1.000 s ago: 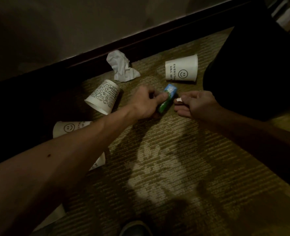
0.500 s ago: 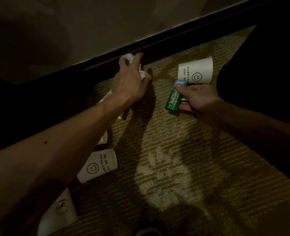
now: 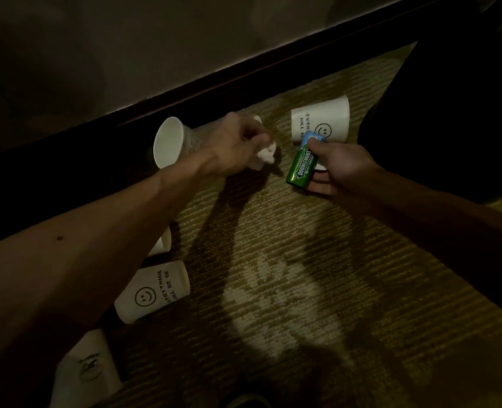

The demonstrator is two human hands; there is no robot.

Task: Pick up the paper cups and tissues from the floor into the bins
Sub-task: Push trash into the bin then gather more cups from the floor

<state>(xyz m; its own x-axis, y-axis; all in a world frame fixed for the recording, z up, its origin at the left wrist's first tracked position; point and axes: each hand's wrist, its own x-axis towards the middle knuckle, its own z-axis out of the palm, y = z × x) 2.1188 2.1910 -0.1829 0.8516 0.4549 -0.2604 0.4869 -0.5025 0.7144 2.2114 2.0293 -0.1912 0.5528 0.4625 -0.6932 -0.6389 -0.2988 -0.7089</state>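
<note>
We have both hands full over the littered carpet (image 3: 273, 290).
Nearest us a smiley cup (image 3: 152, 293) lies on its side; further out our left hand (image 3: 235, 145) curls round a crumpled tissue (image 3: 266, 154) — our right hand (image 3: 341, 169) grips a green gum pack (image 3: 301, 167); beyond, a second smiley cup (image 3: 320, 119) lies near the baseboard (image 3: 273, 72).
</note>
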